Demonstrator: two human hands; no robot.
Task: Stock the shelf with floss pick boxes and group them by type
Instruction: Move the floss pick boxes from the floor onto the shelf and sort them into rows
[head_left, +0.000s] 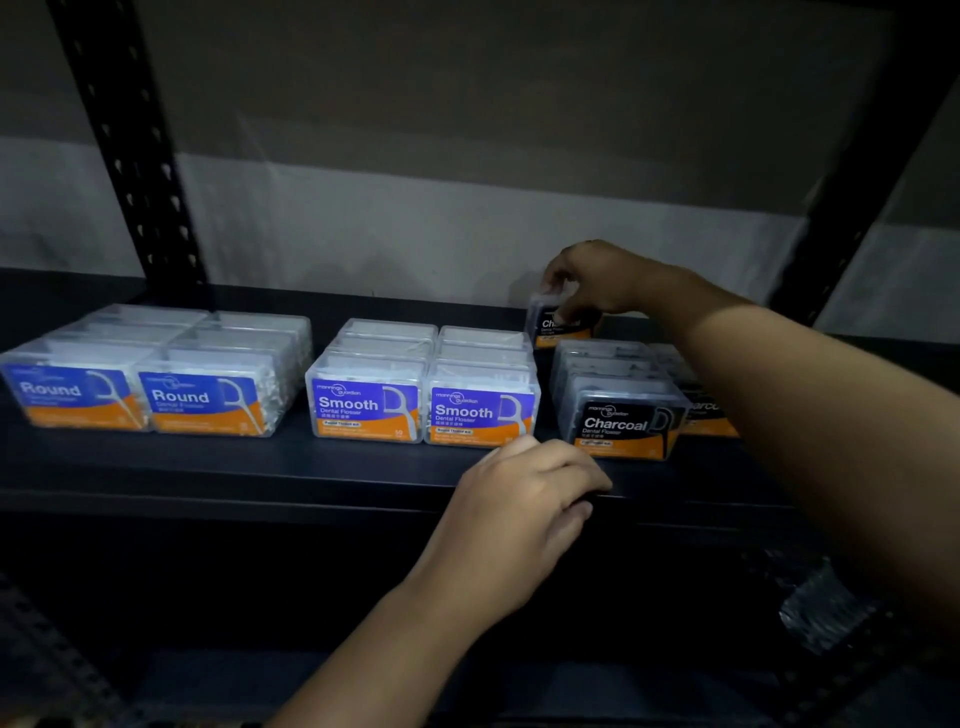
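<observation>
Clear floss pick boxes stand in groups on a dark shelf (260, 467). Blue Round boxes (156, 374) fill the left, blue Smooth boxes (423, 387) the middle, black Charcoal boxes (618, 410) the right. My right hand (597, 280) reaches to the back of the shelf and grips a single Charcoal box (556, 325) from above, behind the Charcoal group and slightly left of it. My right forearm hides part of the right Charcoal row. My left hand (524, 499) rests curled on the shelf's front edge, in front of the Smooth and Charcoal boxes, holding no box.
Black perforated uprights (130, 156) stand at the left and right of the shelf bay. A grey wall lies behind. Bare shelf surface runs along the front and between the groups. A crinkled clear wrapper (821, 608) shows low at the right.
</observation>
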